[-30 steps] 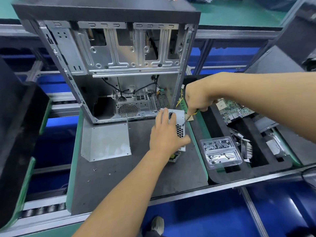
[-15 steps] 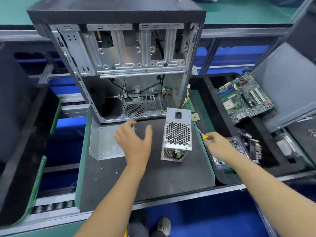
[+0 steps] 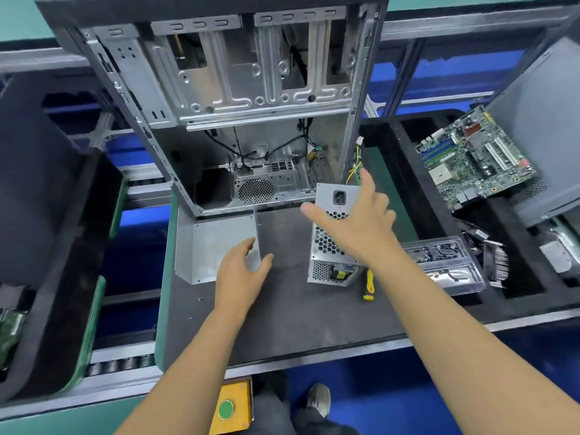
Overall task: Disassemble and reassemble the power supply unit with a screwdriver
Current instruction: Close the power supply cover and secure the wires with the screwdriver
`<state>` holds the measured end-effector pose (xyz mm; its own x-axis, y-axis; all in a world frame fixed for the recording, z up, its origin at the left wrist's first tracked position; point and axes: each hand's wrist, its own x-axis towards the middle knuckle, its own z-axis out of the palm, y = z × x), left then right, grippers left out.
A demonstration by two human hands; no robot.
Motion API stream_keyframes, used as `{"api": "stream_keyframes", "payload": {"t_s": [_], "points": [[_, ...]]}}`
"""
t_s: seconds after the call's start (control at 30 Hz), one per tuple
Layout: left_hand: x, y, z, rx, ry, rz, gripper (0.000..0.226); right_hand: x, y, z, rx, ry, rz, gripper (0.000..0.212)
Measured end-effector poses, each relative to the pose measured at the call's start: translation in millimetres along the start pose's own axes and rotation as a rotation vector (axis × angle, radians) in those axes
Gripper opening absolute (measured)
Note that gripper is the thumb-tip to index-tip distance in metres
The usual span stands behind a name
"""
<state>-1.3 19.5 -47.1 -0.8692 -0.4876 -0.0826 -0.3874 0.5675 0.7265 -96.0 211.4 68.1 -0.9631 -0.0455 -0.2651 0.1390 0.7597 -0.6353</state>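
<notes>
The silver power supply unit [image 3: 326, 246] stands on the dark mat [image 3: 282, 309], its honeycomb fan grille facing me and its power socket near the top. My right hand [image 3: 357, 221] spreads open over its upper face, fingers straight. A yellow-handled screwdriver [image 3: 369, 283] lies on the mat just right of the unit, with no hand on it. My left hand [image 3: 241, 271] hovers open at the corner of a loose silver cover plate [image 3: 213, 246] lying on the mat to the left.
An open computer case [image 3: 219, 89] stands at the back of the mat. On the right a black foam tray [image 3: 392, 158] carries a motherboard [image 3: 474, 158], a clear plastic parts box [image 3: 445, 265] and a heatsink [image 3: 496, 259]. Small screws [image 3: 200, 298] lie on the mat. A yellow button box [image 3: 230, 406] sits below.
My right hand has let go of the screwdriver, which now lies on the mat, and has moved up over the power supply. My left hand stayed open near the cover plate.
</notes>
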Motion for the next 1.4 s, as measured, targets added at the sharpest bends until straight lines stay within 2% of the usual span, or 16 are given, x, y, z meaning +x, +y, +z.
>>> {"api": "stream_keyframes", "payload": {"t_s": [0.07,0.13,0.17,0.4,0.5,0.57,0.7,0.83,0.9,0.97,1.03,1.1,1.17,1.23,1.3,1.4], "points": [[-2,8,0,0.018,0.004,0.02,0.003,-3,-14,12,-0.2,-0.057,-0.002,0.125],[-4,13,1,0.035,0.061,0.052,0.035,0,-14,14,-0.277,-0.038,0.023,0.121],[-6,16,-2,0.017,0.08,0.041,0.039,3,-11,11,-0.253,-0.022,0.032,0.119],[-13,19,-45,-0.169,0.271,-0.013,0.033,4,51,-28,0.372,-0.056,0.098,0.102],[-13,15,-71,-0.363,0.281,-0.102,0.017,5,72,-14,0.638,-0.136,0.118,0.088],[-11,12,-86,-0.547,0.257,-0.156,0.015,7,84,-1,0.761,-0.16,0.161,0.083],[-7,13,-106,-0.865,0.233,-0.232,0.014,1,98,26,0.944,-0.15,0.178,0.092],[-1,25,-121,-1.112,0.235,-0.383,0.012,-16,95,62,1.114,-0.148,0.245,0.098],[3,37,-129,-1.174,0.197,-0.379,0.019,-28,89,74,0.999,-0.156,0.284,0.111],[7,51,-135,-1.236,0.182,-0.344,0.034,-39,86,74,0.771,-0.226,0.305,0.125],[9,64,-142,-1.288,0.169,-0.33,0.027,-45,90,68,0.522,-0.261,0.309,0.135],[14,72,-149,-1.349,0.141,-0.32,0.019,-47,91,58,0.216,-0.199,0.247,0.13],[16,77,-154,-1.399,0.089,-0.305,0.021,-48,83,50,0.109,-0.042,0.12,0.122],[16,84,-150,-1.419,-0.009,-0.349,0.026,-48,68,45,0.244,0.047,-0.068,0.115],[11,93,-139,-1.435,-0.129,-0.442,0.027,-44,51,39,0.512,0.0,-0.181,0.099],[4,107,-120,-1.463,-0.233,-0.555,0.016,-22,37,23,0.854,-0.146,-0.15,0.07]]}}
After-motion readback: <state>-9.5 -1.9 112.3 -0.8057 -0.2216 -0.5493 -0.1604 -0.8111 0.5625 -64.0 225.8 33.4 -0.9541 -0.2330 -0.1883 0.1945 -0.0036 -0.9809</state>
